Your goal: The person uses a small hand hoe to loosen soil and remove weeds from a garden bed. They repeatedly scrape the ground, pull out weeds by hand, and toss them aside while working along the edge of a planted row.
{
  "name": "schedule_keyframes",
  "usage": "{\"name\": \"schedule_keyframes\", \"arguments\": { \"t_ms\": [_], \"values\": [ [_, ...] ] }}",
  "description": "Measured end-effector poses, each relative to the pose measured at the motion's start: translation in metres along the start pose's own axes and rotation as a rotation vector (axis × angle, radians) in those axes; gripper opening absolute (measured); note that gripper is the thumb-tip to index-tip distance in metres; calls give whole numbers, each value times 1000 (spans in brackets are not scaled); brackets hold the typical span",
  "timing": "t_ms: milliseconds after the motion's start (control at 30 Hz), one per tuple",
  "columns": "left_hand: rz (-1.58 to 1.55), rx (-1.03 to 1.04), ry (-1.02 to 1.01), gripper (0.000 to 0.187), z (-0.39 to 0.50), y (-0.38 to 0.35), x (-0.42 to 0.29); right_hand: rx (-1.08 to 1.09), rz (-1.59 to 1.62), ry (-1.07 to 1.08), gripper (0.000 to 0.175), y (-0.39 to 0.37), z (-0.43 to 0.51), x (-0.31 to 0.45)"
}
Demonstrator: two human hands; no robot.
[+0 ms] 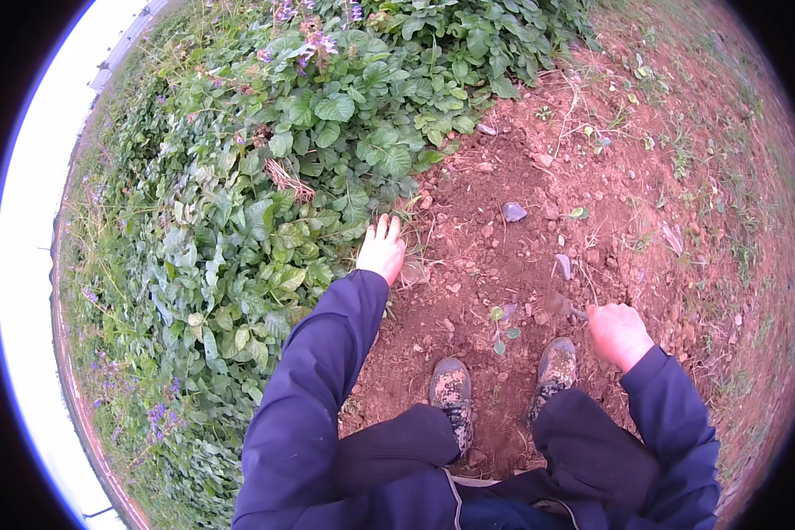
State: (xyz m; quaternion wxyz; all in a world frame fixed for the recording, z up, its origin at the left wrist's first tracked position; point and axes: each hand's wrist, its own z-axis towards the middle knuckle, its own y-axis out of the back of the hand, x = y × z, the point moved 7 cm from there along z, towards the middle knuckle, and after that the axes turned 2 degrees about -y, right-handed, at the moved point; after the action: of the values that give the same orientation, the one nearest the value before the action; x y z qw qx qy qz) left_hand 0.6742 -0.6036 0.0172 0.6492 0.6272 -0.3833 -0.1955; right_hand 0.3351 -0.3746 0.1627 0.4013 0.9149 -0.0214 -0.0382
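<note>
My left hand (383, 250) reaches to the edge of the leafy green plants (334, 109), its fingers slightly apart among grass blades and low leaves. Whether the fingertips touch a leaf cannot be told. On the right, my right hand (616, 331) is closed around the handle of a small hand trowel (560, 305), whose soil-coloured blade points left, just above the reddish-brown soil (464, 265). A small seedling with round leaves (499, 329) stands in the soil between my hands, nearer my shoes.
My camouflage-patterned shoes (450, 384) stand on the soil below the seedling. Grey stones (513, 212) lie ahead, among clods and dry stalks. A bundle of dry stems (288, 179) rests on the foliage. Purple flowers (321, 43) rise at the top. Small weeds (682, 159) dot the right side.
</note>
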Motion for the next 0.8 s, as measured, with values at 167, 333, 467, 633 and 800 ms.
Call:
{"name": "schedule_keyframes", "arguments": {
  "t_ms": [167, 333, 467, 633, 800],
  "values": [
    [5, 90, 55, 27, 38, -33, 13, -11, -8, 9, 15, 12, 16, -5],
    [-39, 248, -8, 25, 25, -50, -6, -101, -8, 33, 11, 11, 17, -6],
    [-177, 194, 6, 11, -21, -33, -21, -121, -24, 37, 10, 9, 12, -2],
    [-524, 418, 87, 23, -114, -6, -34, -128, -72, 23, 12, 7, 3, 5],
    [-728, 504, 338, 27, -218, 7, -62, -170, -99, 21, 12, 0, -1, 12]
  ]
}}
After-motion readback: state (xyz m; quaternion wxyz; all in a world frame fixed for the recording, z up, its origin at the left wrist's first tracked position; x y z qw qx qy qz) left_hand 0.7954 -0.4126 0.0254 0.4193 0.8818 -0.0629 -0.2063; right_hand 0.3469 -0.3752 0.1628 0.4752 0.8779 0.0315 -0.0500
